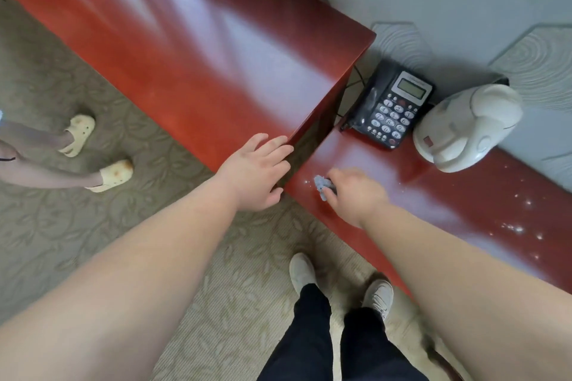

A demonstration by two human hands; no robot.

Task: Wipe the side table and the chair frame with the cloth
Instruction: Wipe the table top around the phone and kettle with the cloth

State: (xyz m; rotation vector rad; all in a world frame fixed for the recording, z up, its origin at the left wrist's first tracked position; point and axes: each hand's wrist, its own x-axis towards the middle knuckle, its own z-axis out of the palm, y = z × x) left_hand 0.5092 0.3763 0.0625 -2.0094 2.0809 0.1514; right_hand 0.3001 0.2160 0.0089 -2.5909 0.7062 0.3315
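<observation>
The right hand [356, 195] is pressing a bunched blue cloth [323, 186] onto the low table [464, 195], fingers curled tight round it. The left hand [258, 172] is lying flat, fingers spread, empty, on the higher red top [185, 56]. A phone [390, 105] and kettle [464, 127] are standing far right.

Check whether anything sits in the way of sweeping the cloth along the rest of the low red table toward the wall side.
Yes. The black telephone and the white kettle stand on the side table beyond the cloth bunched in the right hand. The speckled stretch to the right looks open.
</observation>
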